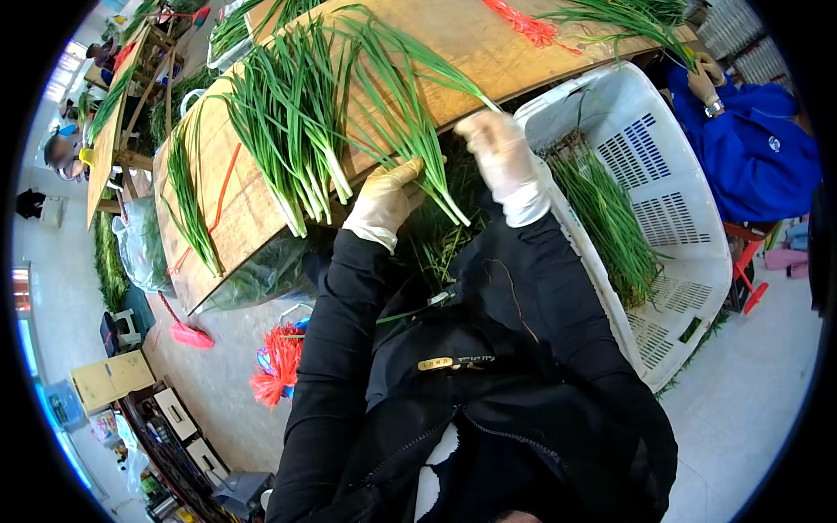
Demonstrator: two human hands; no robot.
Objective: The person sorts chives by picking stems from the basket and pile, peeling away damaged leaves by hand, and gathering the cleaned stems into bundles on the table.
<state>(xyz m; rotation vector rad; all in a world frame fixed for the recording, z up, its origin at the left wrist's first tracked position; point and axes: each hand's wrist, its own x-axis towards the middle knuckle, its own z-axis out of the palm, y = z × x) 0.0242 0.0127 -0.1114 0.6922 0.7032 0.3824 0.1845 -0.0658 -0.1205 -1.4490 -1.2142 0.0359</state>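
My left hand (pixel 390 193), in a pale glove, is closed around a small bunch of garlic chives (pixel 420 150), whose white ends point toward me. To its right, my gloved right hand (pixel 504 161) is slightly blurred with its fingers curled in. A chive stalk (pixel 471 87) reaches from the table to that hand's knuckles; whether the fingers grip it is hidden. Left of my left hand, a larger pile of garlic chives (pixel 292 122) lies across the edge of the wooden table (pixel 453 35). A thin separate bunch (pixel 185 187) rests farther left.
A white plastic basket (pixel 689 253) with chives (pixel 606 222) inside stands close on my right. Beyond it sits a person in a blue jacket (pixel 750 139), hands on other chives. Red strings (pixel 523 24) lie on the table, and a red tassel-like bundle (pixel 277 362) hangs below left.
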